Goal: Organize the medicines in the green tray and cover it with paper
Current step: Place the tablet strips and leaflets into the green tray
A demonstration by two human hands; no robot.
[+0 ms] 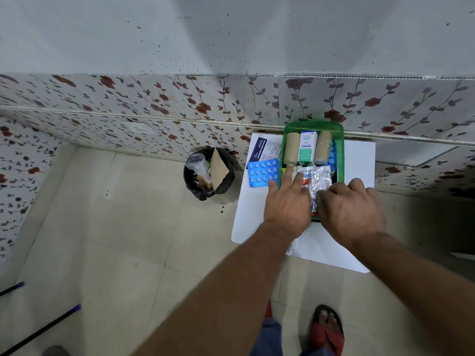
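A green tray (340,152) stands on a white surface against the tiled wall. Its far half holds two beige bandage rolls (291,148) and a white-green medicine box (307,146) between them. Silver foil strips (320,181) lie in its near half. My left hand (288,201) is spread flat, fingers resting on the strips and the tray's left edge. My right hand (352,209) has its fingers curled onto the foil strips at the tray's near right. A blue blister pack (262,172) lies outside, left of the tray, with a dark leaflet (267,149) behind it.
White paper (331,250) hangs over the surface's near edge. A bin (209,176) lined with a black bag and holding cardboard stands on the floor to the left. Two dark sticks with blue tips (41,327) lie at bottom left. My sandalled foot (327,327) is below.
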